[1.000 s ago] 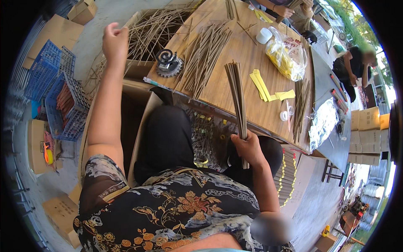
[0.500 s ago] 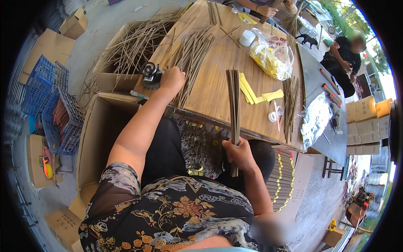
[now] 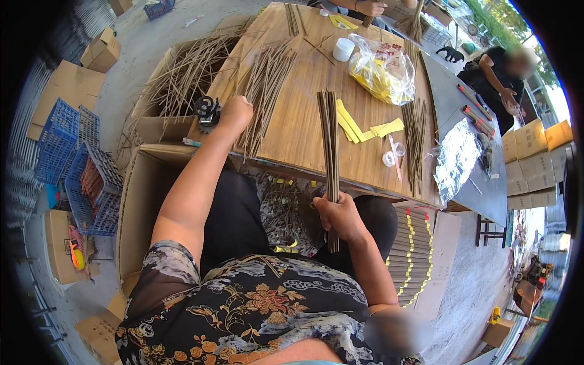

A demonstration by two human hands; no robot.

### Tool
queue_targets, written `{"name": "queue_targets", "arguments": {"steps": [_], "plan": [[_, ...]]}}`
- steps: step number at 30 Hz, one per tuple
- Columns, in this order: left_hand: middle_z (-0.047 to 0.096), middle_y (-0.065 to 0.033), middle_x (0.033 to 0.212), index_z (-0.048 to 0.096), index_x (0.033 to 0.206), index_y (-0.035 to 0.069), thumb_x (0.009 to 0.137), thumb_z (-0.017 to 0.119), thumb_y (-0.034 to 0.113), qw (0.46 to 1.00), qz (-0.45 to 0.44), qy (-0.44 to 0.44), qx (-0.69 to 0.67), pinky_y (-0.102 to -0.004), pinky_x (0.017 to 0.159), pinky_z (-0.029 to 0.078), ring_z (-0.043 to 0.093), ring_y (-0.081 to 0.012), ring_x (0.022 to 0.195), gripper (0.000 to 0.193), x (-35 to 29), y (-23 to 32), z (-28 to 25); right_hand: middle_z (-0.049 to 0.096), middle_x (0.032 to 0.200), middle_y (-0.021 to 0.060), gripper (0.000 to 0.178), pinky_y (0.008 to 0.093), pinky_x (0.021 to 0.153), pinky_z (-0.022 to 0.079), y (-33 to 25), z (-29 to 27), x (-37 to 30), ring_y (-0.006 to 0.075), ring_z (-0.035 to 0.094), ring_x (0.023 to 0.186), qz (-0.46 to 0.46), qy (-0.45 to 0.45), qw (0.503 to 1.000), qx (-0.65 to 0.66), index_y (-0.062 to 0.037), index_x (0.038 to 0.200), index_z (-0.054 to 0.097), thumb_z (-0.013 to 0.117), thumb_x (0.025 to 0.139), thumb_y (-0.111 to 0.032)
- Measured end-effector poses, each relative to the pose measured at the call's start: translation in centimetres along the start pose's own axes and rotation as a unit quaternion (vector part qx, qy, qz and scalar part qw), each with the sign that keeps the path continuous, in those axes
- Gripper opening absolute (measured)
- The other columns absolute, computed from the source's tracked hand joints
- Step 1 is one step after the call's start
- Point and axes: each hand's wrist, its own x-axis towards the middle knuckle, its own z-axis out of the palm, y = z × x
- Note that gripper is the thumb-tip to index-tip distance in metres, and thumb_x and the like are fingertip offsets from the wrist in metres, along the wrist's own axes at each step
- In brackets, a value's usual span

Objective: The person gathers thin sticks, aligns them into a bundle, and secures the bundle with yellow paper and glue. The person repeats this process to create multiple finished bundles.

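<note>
the right hand [image 3: 340, 216] is gripping a bundle of thin brown sticks [image 3: 329, 140], its fingers clamping around the lower part; the bundle is pointing away from the body, its far end showing in front of the counter [image 3: 298, 137]. the left hand [image 3: 236, 114] is hovering or resting at the left part of the counter, between a black coiled metal piece [image 3: 208, 111] and loose sticks [image 3: 267, 91]; its fingers are curling, and whether they are holding anything, i cannot tell. yellow strips [image 3: 349, 123] are lying right of the bundle.
</note>
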Motion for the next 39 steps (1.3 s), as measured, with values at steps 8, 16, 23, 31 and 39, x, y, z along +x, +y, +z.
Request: {"name": "queue_targets", "arguments": {"steps": [8, 16, 23, 31, 39], "plan": [[0.055, -0.0013, 0.065, 0.053, 0.080, 0.005, 0.083, 0.056, 0.011, 0.819, -0.034, -0.243, -0.519, -0.0197, 0.041, 0.040, 0.049, -0.0061, 0.047, 0.008, -10.0, 6.7, -3.5, 0.038, 0.048, 0.0000, 0.025, 0.0245, 0.036, 0.032, -2.4, 1.3, 0.8, 0.0099, 0.036, 0.037, 0.028, -0.049, 0.988, 0.142, -0.0083, 0.066, 0.041, 0.057, 0.082, -0.019], [0.054, -0.0017, 0.062, 0.055, 0.079, 0.002, 0.082, 0.058, 0.012, 0.867, 0.003, -0.215, -0.450, -0.0187, 0.041, 0.038, 0.048, -0.0060, 0.047, 0.010, -13.3, 7.3, -3.7, 0.035, 0.050, -0.0021, 0.025, 0.0233, 0.035, 0.030, -2.9, 1.8, -0.6, 0.0085, 0.033, 0.039, 0.021, -0.058, 0.980, 0.191, -0.0119, 0.066, 0.040, 0.056, 0.083, -0.018], [0.053, -0.0062, 0.056, 0.054, 0.071, 0.003, 0.075, 0.055, 0.012, 0.988, -0.019, -0.076, -0.131, -0.0291, 0.041, 0.038, 0.049, -0.0130, 0.043, 0.010, -1.9, 1.5, -3.1, 0.036, 0.048, 0.0000, 0.026, 0.0241, 0.033, 0.030, -1.5, 0.5, -0.3, 0.0097, 0.035, 0.036, 0.036, -0.053, 0.972, 0.228, -0.0100, 0.064, 0.037, 0.055, 0.082, -0.013], [0.058, -0.0138, 0.068, 0.055, 0.075, 0.004, 0.074, 0.059, 0.017, 0.991, 0.040, 0.044, 0.123, -0.0377, 0.062, 0.042, 0.056, -0.0292, 0.068, 0.014, 2.3, -0.8, 0.7, 0.036, 0.047, -0.0001, 0.025, 0.0242, 0.034, 0.031, -0.9, -1.0, 2.0, 0.0096, 0.035, 0.036, 0.060, -0.038, 0.971, 0.229, -0.0098, 0.064, 0.039, 0.055, 0.082, -0.014], [0.058, -0.0148, 0.074, 0.059, 0.075, 0.004, 0.073, 0.062, 0.024, 0.984, 0.108, -0.062, 0.129, -0.0418, 0.065, 0.044, 0.057, -0.0329, 0.074, 0.020, -1.0, 4.0, 2.1, 0.038, 0.048, -0.0006, 0.023, 0.0246, 0.034, 0.031, -1.0, -2.1, 4.3, 0.0094, 0.035, 0.036, 0.064, -0.058, 0.967, 0.240, -0.0096, 0.065, 0.040, 0.056, 0.081, -0.013]]}}
